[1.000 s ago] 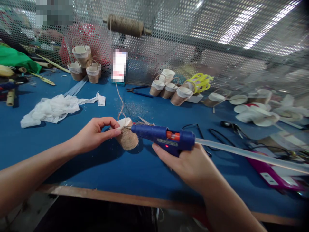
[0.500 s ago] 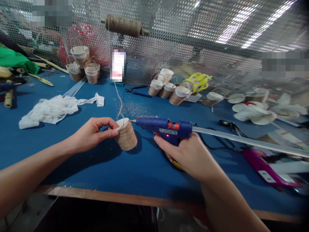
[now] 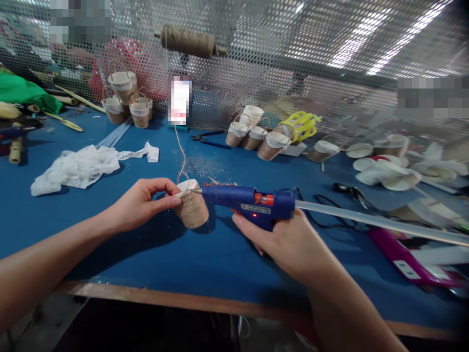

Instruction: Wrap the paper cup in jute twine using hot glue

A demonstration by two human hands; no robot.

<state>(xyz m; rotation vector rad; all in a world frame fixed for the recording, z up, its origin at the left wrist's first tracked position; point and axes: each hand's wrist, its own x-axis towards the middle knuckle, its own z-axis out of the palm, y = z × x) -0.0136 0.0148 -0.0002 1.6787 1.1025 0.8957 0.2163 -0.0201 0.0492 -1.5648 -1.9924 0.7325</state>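
My left hand (image 3: 156, 198) pinches the white rim of a small paper cup (image 3: 192, 210) wrapped in brown twine, tilted a little above the blue table. A loose strand of twine (image 3: 179, 146) runs from the cup up toward a spool (image 3: 188, 41) mounted on the mesh panel. In my right hand (image 3: 280, 237) is a blue glue gun (image 3: 245, 198), its red light lit and my fingers wrapped round the handle. The gun's metal nozzle meets the cup's side near the rim. A long clear glue stick (image 3: 340, 212) sticks out of its back.
White lace (image 3: 82, 166) lies bunched at left. Twine-wrapped cups with handles (image 3: 139, 112) are stacked behind it, and more cups (image 3: 271, 145) stand at back right. Pliers (image 3: 212, 139) rest near a phone (image 3: 179, 102). A purple power strip (image 3: 395, 259) lies at right with cables.
The glue gun has moved slightly down and left, its nozzle going from the cup's rim to the side just below. My left hand and the cup have barely moved.
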